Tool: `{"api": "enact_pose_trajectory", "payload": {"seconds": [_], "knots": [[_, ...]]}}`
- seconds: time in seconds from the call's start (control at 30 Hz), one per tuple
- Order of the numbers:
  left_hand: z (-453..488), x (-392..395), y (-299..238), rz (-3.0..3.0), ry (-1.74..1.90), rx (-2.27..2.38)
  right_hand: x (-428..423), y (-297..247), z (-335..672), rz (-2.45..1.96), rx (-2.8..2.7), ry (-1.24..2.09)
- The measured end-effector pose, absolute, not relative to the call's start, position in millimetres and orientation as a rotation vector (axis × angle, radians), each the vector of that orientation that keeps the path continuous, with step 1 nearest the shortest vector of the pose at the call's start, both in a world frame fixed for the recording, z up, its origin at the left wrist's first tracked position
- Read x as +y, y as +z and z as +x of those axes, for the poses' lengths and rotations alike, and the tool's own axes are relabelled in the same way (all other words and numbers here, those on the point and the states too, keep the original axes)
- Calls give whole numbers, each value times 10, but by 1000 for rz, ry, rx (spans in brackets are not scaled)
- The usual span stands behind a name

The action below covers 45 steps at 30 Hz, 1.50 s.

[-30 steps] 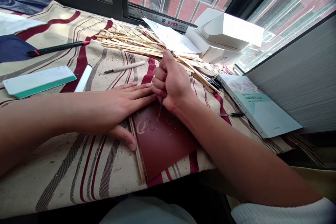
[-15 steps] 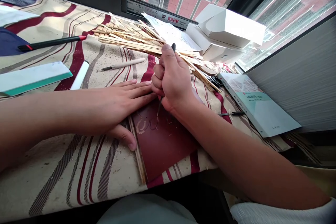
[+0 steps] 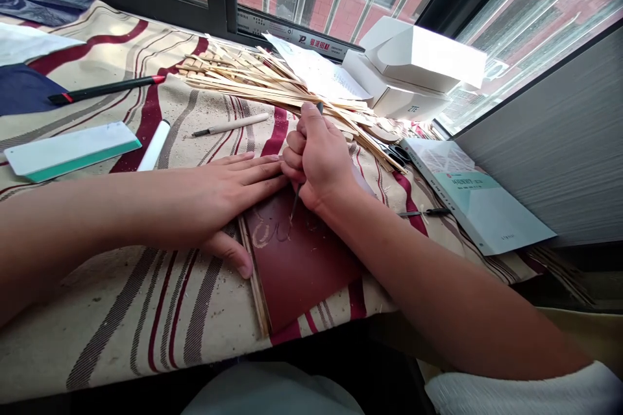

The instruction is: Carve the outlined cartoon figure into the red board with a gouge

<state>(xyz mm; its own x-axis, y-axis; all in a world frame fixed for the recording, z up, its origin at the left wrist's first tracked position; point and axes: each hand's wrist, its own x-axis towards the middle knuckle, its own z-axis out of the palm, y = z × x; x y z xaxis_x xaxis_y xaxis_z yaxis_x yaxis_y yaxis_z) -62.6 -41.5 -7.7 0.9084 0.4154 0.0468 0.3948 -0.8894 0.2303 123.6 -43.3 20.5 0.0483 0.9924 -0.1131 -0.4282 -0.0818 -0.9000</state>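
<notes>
Maroon board [image 3: 311,279], flat on striped canvas cloth [image 3: 92,343], directly below both hands, its left edge lying along a thin wooden strip [image 3: 254,282].

Surface condition: pale looping lines [image 3: 265,233] scored into the upper left of the face, with fine chips around them. Lower and right areas of the face unmarked. Finish smooth and dark, with light showing only along the cuts.

Right hand [image 3: 318,159]: closed in a fist around a slim carving tool [image 3: 320,106], dark butt projecting above the fist, thin steel tip [image 3: 294,206] angled down at the scored lines. Contact between tip and board not clearly visible.

Left hand [image 3: 219,201]: open, palm down, fingers extended toward the right fist and nearly touching it. Thumb bent down just beside the wooden strip, near the board's left edge; no object gripped.

Surroundings: fanned bundle of thin wood strips [image 3: 253,78] just beyond the right fist, loose papers [image 3: 316,71] behind it. Wood-handled carving knife [image 3: 228,124] and black-and-red marker [image 3: 104,89] lying on the cloth to the left; scissors [image 3: 399,154] and a textbook [image 3: 474,198] to the right.
</notes>
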Motion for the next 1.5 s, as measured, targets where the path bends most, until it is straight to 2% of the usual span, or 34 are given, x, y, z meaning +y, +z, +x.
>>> {"api": "enact_pose_trajectory", "payload": {"seconds": [0.63, 1.07, 1.5], "knots": [[-581, -389, -70, 2799, 90, 652, -472, 272, 1194, -1036, -722, 1330], [-595, -393, -42, 2785, 108, 640, -454, 275, 1234, -1016, -678, 1517], [-642, -435, -97, 2854, 197, 574, -423, 297, 1230, -992, -768, 1454]]}}
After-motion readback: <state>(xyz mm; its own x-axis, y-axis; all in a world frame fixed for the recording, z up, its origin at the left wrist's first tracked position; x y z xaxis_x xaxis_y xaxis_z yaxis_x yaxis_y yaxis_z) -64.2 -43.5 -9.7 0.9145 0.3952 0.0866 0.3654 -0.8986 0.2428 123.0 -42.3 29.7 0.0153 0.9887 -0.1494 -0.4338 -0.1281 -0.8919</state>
